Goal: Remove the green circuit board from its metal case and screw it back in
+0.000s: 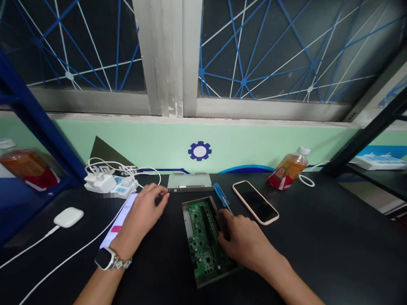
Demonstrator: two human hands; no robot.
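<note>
My left hand [147, 208] is at the left end of a flat metal cover [189, 181] with a dark front edge, which lies near the wall. Its thumb and index finger pinch that end. In front of me, an open metal housing [187, 217] holds a green circuit board [199, 234]. My right hand [244, 237] grips the housing's right side, the thumb on the inner side; the other fingers are partly hidden. Just beyond that hand lies a screwdriver [221, 195] with a blue handle, its shaft pointing toward my fingers.
A phone in a pale case [255, 202] lies right of the screwdriver, and a drink bottle [288, 168] leans behind it. Under my left forearm is a lit phone [123, 222]. White chargers and cables [112, 182] and a white earbud case [68, 217] are at left.
</note>
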